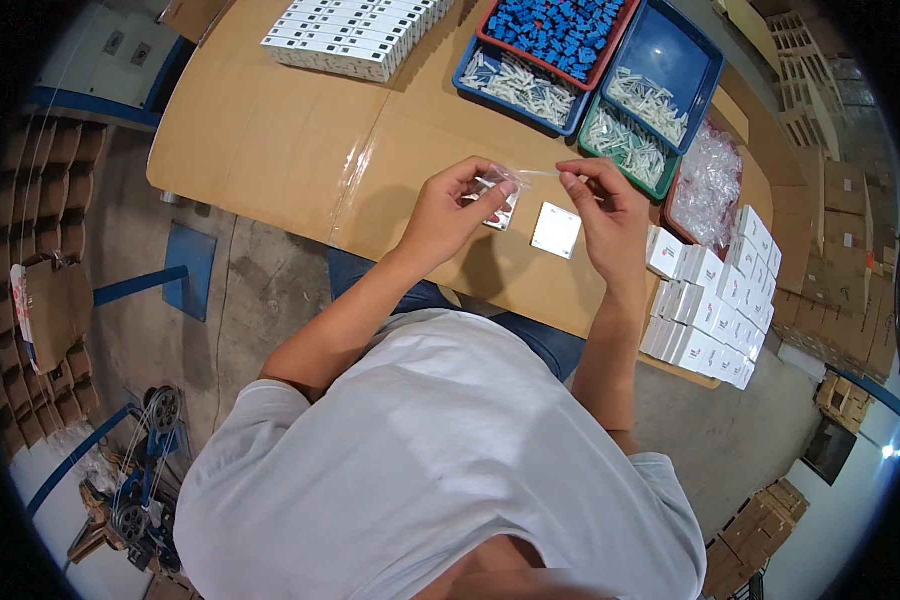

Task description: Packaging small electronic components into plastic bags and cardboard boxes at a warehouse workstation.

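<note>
Above the cardboard-covered table, my left hand (pixel 460 212) pinches a small clear plastic bag (pixel 505 176). My right hand (pixel 612 212) is closed, thumb against forefinger, on the other end of the bag, which stretches as a thin pale strip between the two hands. Partly hidden behind my left fingers is a white square piece with a red mark (pixel 498 214); whether it is held or lies on the table I cannot tell. A white square plate (pixel 556 231) with small marks at its corners lies flat between my hands.
Beyond my hands stand a red tray of blue plastic parts (pixel 555 38), blue trays (pixel 515 88) (pixel 675 45) and a green tray (pixel 625 140) of white plugs. A red tray of clear bags (pixel 705 190) and stacked white boxes (pixel 710 305) are right; rowed white boxes (pixel 355 35) far left.
</note>
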{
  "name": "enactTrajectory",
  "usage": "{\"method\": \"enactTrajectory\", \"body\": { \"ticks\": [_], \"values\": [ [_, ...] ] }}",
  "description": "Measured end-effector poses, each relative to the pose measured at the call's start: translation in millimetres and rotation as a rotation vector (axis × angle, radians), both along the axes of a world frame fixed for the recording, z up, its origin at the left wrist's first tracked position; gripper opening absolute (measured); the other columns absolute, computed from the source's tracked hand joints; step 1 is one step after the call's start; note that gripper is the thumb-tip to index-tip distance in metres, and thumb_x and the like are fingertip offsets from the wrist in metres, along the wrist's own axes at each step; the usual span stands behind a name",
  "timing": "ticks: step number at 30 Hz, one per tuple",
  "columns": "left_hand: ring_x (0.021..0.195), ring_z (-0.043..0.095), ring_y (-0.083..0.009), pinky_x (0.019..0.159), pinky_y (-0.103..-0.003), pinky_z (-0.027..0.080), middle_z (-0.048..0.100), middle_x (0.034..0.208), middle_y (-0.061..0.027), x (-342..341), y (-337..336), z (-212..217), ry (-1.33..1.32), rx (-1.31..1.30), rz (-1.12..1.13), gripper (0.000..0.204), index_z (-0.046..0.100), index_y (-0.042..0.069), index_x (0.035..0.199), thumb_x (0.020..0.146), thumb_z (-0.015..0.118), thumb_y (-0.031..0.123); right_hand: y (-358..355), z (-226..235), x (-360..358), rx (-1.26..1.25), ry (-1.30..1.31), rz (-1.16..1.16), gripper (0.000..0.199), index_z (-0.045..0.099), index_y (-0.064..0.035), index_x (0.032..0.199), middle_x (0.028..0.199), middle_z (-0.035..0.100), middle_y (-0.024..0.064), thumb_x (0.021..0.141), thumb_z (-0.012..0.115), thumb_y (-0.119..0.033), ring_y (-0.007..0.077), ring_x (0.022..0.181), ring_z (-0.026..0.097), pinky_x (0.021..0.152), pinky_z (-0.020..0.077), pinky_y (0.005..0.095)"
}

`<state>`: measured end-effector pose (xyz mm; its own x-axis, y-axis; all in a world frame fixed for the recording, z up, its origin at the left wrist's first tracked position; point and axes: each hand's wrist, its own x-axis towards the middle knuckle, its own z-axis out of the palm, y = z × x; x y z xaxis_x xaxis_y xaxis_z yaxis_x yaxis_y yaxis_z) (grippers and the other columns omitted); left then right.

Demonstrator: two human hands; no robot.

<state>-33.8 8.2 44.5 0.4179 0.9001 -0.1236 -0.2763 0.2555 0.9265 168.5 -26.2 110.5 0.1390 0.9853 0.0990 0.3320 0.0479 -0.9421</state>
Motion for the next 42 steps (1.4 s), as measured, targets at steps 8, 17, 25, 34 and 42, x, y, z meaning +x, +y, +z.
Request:
{"method": "enactTrajectory", "body": {
  "ticks": [8, 17, 25, 34, 42],
  "values": [
    [0.096, 0.069, -0.0106, 0.075, -0.025, 0.059, 0.072, 0.107, -0.0050, -5, -3, -10, 0.208, 0.067, -0.088, 0.020, 0.065, 0.002, 0.118, 0.100, 0.066, 0.011, -2, -5, -27, -0.111, 0.102, -0.058, 0.010, 0.074, -0.0011, 0.101, 0.085, 0.064, -0.0034, 0.092, 0.074, -0.003, 0.0007, 0.065, 0.044, 0.055, 0.0350, 0.0196],
    [0.080, 0.065, -0.0078, 0.069, -0.024, 0.052, 0.072, 0.092, -0.0033, 1, -3, -6, 0.095, 0.074, -0.016, 0.018, 0.070, 0.000, 0.110, 0.098, 0.069, 0.013, 0, -22, -28, -0.035, 0.013, -0.009, 0.010, 0.073, -0.0012, 0.099, 0.091, 0.064, -0.0011, 0.090, 0.076, -0.004, 0.0026, 0.065, 0.045, 0.055, 0.0344, 0.0204],
    [0.082, 0.067, -0.0085, 0.071, -0.024, 0.053, 0.072, 0.093, -0.0037, -1, -4, -11, 0.061, 0.058, 0.009, 0.017, 0.069, -0.001, 0.110, 0.099, 0.068, 0.012, -1, -12, -27, -0.074, -0.052, 0.138, 0.015, 0.073, -0.0017, 0.101, 0.099, 0.064, 0.0006, 0.090, 0.077, -0.011, 0.0064, 0.068, 0.050, 0.060, 0.0392, 0.0218],
    [0.087, 0.072, -0.0133, 0.074, -0.026, 0.056, 0.074, 0.097, -0.0065, 1, -1, -10, -0.001, -0.011, -0.115, 0.029, 0.072, -0.003, 0.117, 0.107, 0.056, 0.019, 10, -9, 5, -0.099, -0.259, 0.317, 0.019, 0.071, -0.0016, 0.096, 0.093, 0.066, 0.0074, 0.089, 0.077, -0.019, 0.0163, 0.066, 0.053, 0.062, 0.0448, 0.0293],
    [0.089, 0.068, -0.0114, 0.082, -0.026, 0.054, 0.074, 0.100, -0.0070, 2, 1, -11, 0.178, 0.125, -0.084, 0.030, 0.070, -0.005, 0.113, 0.108, 0.057, 0.021, 15, 11, 9, -0.248, -0.347, 0.417, 0.019, 0.075, -0.0033, 0.094, 0.081, 0.070, 0.0096, 0.087, 0.073, -0.020, 0.0159, 0.068, 0.060, 0.061, 0.0452, 0.0302]
  ]
}}
